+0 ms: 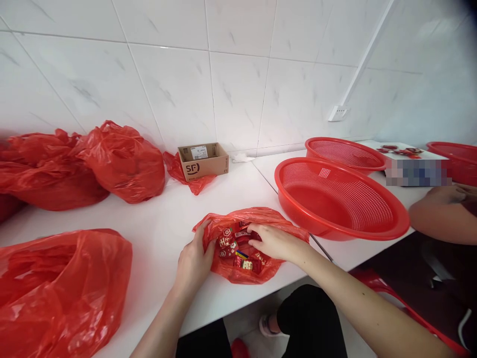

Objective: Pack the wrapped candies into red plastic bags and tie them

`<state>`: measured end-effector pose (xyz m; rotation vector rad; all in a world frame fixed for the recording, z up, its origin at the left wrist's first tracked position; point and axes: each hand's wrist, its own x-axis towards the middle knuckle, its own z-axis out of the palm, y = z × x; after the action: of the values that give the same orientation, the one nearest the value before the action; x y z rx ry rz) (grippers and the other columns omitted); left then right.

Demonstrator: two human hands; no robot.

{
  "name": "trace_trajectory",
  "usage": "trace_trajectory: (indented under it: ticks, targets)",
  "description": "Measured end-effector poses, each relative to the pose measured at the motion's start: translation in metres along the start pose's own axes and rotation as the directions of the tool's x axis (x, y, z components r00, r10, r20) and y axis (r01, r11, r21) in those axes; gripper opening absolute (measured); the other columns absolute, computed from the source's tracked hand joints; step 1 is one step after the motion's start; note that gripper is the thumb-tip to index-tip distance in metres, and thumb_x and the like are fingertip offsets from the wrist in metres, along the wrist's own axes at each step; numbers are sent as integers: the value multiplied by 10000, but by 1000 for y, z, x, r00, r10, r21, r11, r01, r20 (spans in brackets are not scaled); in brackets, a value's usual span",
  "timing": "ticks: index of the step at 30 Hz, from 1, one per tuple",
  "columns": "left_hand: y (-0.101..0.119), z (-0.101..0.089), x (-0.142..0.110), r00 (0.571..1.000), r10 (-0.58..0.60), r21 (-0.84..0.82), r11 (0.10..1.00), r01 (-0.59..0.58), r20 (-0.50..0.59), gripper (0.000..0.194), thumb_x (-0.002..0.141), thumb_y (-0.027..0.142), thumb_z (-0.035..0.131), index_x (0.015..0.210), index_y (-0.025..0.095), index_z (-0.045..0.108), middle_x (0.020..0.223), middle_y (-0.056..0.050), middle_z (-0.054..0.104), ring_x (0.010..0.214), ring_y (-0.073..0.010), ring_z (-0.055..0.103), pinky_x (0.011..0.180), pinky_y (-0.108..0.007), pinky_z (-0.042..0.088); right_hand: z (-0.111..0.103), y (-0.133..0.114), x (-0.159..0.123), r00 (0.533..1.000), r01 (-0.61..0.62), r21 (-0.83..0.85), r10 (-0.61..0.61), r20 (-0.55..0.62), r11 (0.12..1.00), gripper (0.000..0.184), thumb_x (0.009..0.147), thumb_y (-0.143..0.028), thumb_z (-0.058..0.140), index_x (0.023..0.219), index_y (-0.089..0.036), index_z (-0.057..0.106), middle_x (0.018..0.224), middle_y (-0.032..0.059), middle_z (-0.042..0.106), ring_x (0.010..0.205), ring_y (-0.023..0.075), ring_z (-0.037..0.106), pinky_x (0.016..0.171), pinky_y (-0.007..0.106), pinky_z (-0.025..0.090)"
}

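Note:
An opened red plastic bag [261, 215] lies on the white table in front of me, with several small red-wrapped packets [227, 241] inside. At its left rim, my left hand [196, 258] is closed on the plastic, thumb inside the bag and fingers outside. My right hand [274, 241] reaches in over the opposite side, thumb and fingers apart, close above the packets. No packet is visibly held in it, though its fingertips are partly hidden. A red and gold wrapped piece [247, 264] lies near the bag's front.
Full red bags [124, 164] stand along the wall at left, and another open red bag [93, 288] is nearer. A cardboard box [204, 161] sits at the back. Two red plastic baskets [335, 199] are at right, beside a scale [406, 150] and another person's arm [439, 214].

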<state>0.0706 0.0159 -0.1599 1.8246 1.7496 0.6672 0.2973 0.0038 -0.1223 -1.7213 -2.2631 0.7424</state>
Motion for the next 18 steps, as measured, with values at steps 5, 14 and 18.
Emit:
trace_trajectory:
  ticks: [5,14,18]
  targets:
    - [0,-1,-2,1000,19,10,1000,-19,-22,528,882,339,436,1409,313,412,813,-38,699,701,-252,645,684,-343,463,-12,-3,-4,997,-72,-58,71,-18,996,370,981,-314,323,992,-174,666,899,72,720,716,189,638,589,291,362]
    - [4,-4,-7,1000,21,-71,997,-22,-23,539,882,379,479,1413,338,397,693,26,646,621,-216,620,640,-311,470,-4,7,-3,995,-26,42,30,-100,999,227,967,-332,438,898,-204,611,872,15,700,725,148,624,603,242,351]
    - [4,-3,-11,999,37,-201,979,-42,-29,529,873,409,520,1390,357,425,732,38,658,620,-195,612,643,-307,485,-1,8,-2,990,-63,-25,59,-130,998,270,994,-309,377,933,-206,618,884,29,708,713,160,631,580,249,329]
